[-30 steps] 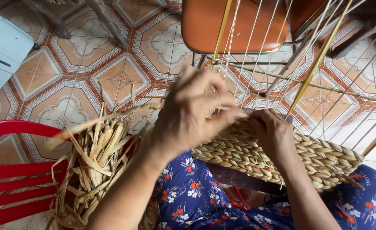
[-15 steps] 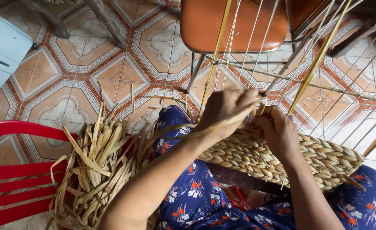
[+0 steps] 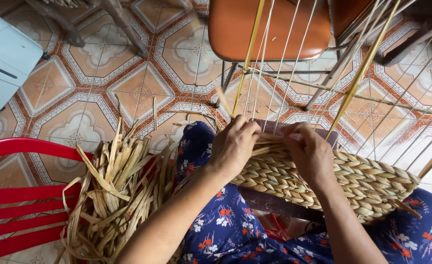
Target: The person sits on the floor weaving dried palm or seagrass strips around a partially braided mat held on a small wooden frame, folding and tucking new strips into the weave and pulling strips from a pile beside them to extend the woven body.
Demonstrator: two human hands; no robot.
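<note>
A half-woven straw basket (image 3: 353, 181) lies across my lap, with thin upright ribs (image 3: 274, 63) rising from its rim. My left hand (image 3: 233, 146) is closed on a dried straw strand at the basket's left rim. My right hand (image 3: 311, 151) presses on the rim just beside it, fingers curled over the weave and the strand. My arms come in from the bottom of the view over blue flowered trousers (image 3: 235, 230).
A pile of loose dried straw strips (image 3: 113, 195) rests on a red plastic chair (image 3: 15, 215) at my left. An orange chair (image 3: 269, 29) stands ahead on the patterned tile floor (image 3: 108, 93). A white box (image 3: 5, 54) sits far left.
My left hand has moved right from the straw pile side to the basket's rim, bringing a strand with it. My right hand has stayed on the rim.
</note>
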